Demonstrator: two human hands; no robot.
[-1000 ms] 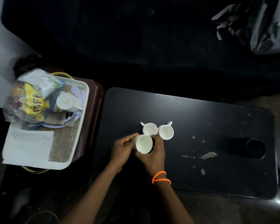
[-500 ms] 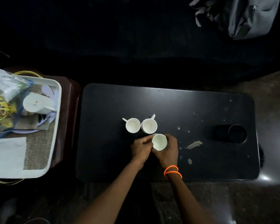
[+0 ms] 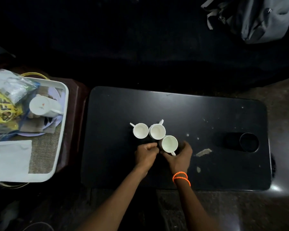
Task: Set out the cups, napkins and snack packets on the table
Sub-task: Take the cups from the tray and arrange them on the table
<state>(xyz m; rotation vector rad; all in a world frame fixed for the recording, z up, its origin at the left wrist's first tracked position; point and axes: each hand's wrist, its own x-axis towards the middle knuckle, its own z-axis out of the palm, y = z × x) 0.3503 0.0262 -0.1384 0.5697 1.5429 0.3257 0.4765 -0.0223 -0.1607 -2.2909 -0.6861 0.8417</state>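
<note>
Three white cups stand upright in a cluster on the black table [image 3: 190,114]. Two cups [image 3: 140,130] [image 3: 157,131] sit side by side, handles pointing away from me. The third cup [image 3: 169,143] is just right of and nearer than them, touching the middle one. My right hand [image 3: 180,158] wraps around this cup at its handle. My left hand [image 3: 146,154] has curled fingertips against the cup's left wall. A fourth cup [image 3: 43,105] lies on its side in the white tray [image 3: 63,124], beside bagged snack packets [image 3: 5,107] and a white napkin [image 3: 8,157].
The tray rests on a dark red stand left of the table. A round cup-holder recess [image 3: 249,142] is sunk into the table's right end, with pale scuffs [image 3: 203,152] nearby. A grey backpack [image 3: 264,17] lies at the far right.
Both hands have carried the third cup to the right, from in front of the left cup to the right of the pair. The camera view shifted right too.
</note>
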